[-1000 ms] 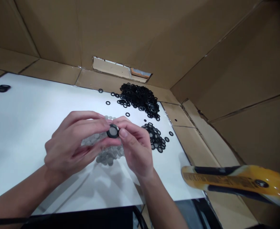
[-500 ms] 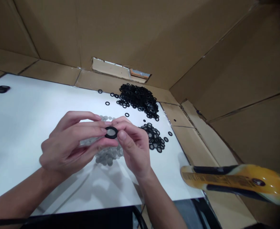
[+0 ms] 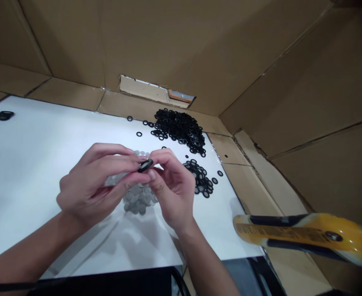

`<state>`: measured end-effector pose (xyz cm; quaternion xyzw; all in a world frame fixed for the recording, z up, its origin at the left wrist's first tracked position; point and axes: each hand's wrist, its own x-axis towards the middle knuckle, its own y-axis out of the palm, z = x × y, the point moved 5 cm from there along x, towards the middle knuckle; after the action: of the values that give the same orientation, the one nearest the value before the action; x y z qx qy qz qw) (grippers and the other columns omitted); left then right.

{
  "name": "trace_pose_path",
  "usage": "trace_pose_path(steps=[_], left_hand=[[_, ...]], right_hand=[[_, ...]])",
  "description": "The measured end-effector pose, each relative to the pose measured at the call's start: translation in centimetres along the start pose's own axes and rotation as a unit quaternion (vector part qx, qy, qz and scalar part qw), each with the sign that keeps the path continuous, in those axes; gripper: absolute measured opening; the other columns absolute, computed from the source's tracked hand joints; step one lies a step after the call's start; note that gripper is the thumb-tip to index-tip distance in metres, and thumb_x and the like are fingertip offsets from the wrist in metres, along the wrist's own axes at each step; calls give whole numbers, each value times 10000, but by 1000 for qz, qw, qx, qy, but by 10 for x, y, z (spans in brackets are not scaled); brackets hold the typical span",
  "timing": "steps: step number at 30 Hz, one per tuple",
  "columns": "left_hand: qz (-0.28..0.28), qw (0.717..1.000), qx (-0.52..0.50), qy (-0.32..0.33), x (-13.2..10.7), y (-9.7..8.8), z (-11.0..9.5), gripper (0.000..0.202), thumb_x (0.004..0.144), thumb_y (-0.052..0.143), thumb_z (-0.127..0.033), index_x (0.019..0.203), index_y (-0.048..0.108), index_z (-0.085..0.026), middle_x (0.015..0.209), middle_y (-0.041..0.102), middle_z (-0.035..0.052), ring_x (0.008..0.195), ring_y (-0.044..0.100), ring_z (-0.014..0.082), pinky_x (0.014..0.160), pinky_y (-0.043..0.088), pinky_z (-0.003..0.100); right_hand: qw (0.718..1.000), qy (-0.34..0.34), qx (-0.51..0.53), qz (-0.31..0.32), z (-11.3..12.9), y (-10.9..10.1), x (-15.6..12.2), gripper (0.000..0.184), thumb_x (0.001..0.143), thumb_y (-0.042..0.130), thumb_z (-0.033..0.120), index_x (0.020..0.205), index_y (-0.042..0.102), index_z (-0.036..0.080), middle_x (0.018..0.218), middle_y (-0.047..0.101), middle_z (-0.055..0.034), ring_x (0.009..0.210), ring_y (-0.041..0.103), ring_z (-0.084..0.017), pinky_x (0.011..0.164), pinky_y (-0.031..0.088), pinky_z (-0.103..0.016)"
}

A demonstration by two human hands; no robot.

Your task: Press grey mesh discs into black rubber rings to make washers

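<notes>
A black ring washer [image 3: 145, 165] with a grey mesh disc in its middle is tilted between my two hands. My left hand [image 3: 97, 181] pinches it from the left, thumb below and fingers above. From the right, my right hand [image 3: 175, 189] has its thumb and bent forefinger closed at the ring's edge. Beneath the hands lies a heap of loose grey discs [image 3: 138, 201], partly hidden by them. Right of my right hand is a pile of black rings with grey centres [image 3: 201, 179]. Farther back rests a larger pile of plain black rings [image 3: 179, 127].
The white tabletop [image 3: 29, 164] is bordered by cardboard walls [image 3: 168, 41], with a slot cut in the back one. A yellow and black tool handle [image 3: 292, 232] juts in from the right. Several black rings [image 3: 5, 115] lie together at the far left.
The ring washer has turned from facing me to a steeper tilt between my fingers. My right thumb has shifted slightly down and left, and my left hand slightly right.
</notes>
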<state>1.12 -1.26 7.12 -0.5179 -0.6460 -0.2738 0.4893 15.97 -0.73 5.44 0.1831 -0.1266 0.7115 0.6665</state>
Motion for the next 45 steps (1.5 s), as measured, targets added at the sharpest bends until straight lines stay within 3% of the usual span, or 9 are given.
trace_pose_path(steps=[6, 10, 14, 19, 26, 32, 37, 45], left_hand=[[-16, 981, -44, -190, -5, 9, 11, 115, 836, 748, -161, 876, 724, -266, 866, 728, 4, 880, 681, 199, 726, 569, 350], [-7, 970, -70, -231, -8, 12, 14, 81, 827, 743, -157, 832, 717, -234, 846, 703, 11, 853, 667, 184, 715, 547, 321], [46, 958, -92, -266, -10, 16, 19, 57, 830, 726, -174, 847, 709, -226, 872, 692, 20, 841, 655, 181, 743, 530, 324], [89, 916, -146, -362, -15, 21, 25, 83, 860, 689, -212, 941, 704, -224, 963, 707, 30, 894, 666, 183, 814, 548, 320], [97, 893, -164, -408, -12, 24, 29, 53, 852, 698, -252, 853, 717, -203, 929, 721, 34, 885, 678, 191, 770, 576, 298], [111, 863, -177, -460, -14, 29, 31, 130, 848, 708, -315, 868, 735, -189, 915, 738, 38, 809, 688, 185, 714, 587, 295], [98, 855, -197, -469, -17, 29, 32, 160, 851, 711, -333, 904, 742, -186, 953, 750, 46, 852, 701, 192, 764, 591, 301], [128, 861, -161, -466, -15, 28, 31, 187, 851, 714, -367, 888, 736, -185, 875, 738, 34, 752, 674, 171, 690, 571, 279]], right_hand=[[997, 40, -26, -64, -4, -3, 0, 69, 878, 703, 265, 924, 662, 234, 959, 606, -31, 869, 591, -165, 649, 511, -290], [995, 66, -17, -70, -8, -5, 2, 89, 868, 708, 298, 897, 671, 222, 931, 622, -28, 810, 600, -154, 611, 501, -275], [995, 76, 2, -67, -7, -5, 3, 88, 864, 701, 289, 857, 667, 209, 880, 611, -21, 759, 589, -142, 585, 479, -261], [994, 77, -44, -57, -7, -6, 3, 102, 883, 673, 291, 836, 654, 203, 882, 616, -25, 781, 586, -147, 615, 471, -270], [990, 34, -135, -24, -6, -5, 4, 92, 925, 595, 267, 856, 613, 208, 895, 591, -29, 834, 583, -158, 657, 487, -281], [983, -24, -179, -44, -3, -2, 2, 66, 930, 536, 194, 870, 549, 216, 887, 566, -18, 810, 557, -147, 669, 484, -286], [980, -42, -187, -48, -2, -1, 2, 58, 938, 546, 195, 886, 558, 219, 882, 575, -18, 808, 551, -149, 685, 480, -294], [980, -36, -186, -62, -1, -4, 1, 68, 945, 572, 199, 881, 585, 217, 875, 593, -18, 799, 555, -149, 701, 465, -304]])
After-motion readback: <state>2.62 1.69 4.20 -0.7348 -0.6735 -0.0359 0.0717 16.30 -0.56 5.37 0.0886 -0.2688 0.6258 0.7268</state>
